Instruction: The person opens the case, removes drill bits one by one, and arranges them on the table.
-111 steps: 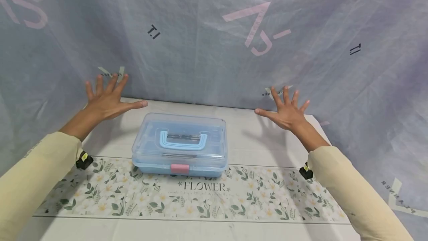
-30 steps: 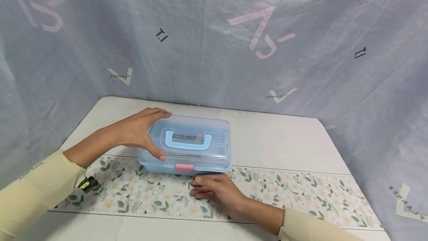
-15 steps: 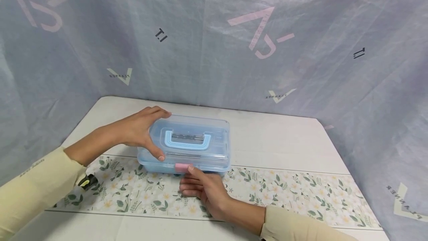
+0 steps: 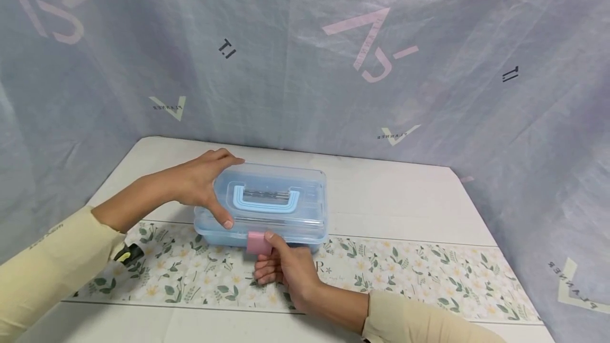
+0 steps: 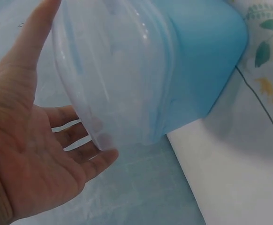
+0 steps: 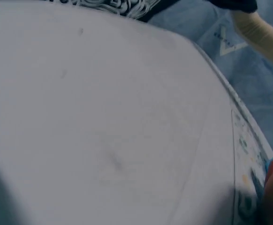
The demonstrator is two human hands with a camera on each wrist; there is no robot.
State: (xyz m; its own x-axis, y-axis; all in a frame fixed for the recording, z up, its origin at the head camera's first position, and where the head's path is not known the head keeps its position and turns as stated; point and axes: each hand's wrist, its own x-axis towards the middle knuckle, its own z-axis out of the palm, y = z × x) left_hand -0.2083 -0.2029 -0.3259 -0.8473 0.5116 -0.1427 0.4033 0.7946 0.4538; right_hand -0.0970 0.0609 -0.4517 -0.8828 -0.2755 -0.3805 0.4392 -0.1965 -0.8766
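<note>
While the box [image 4: 269, 207] stands on the table [image 4: 391, 205] at the far edge of the flower mat [image 4: 405, 274], its pink latch [image 4: 259, 242] is tilted outward. On this latch the right hand [image 4: 286, 269] pinches with thumb and curled fingers. From the left side, the left hand [image 4: 200, 184] holds the lid [image 4: 305, 195], fingers spread around its corner.

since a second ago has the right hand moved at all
Yes. The right hand has come off the floral mat and risen to the box front, where its thumb now lifts the pink latch.
</note>
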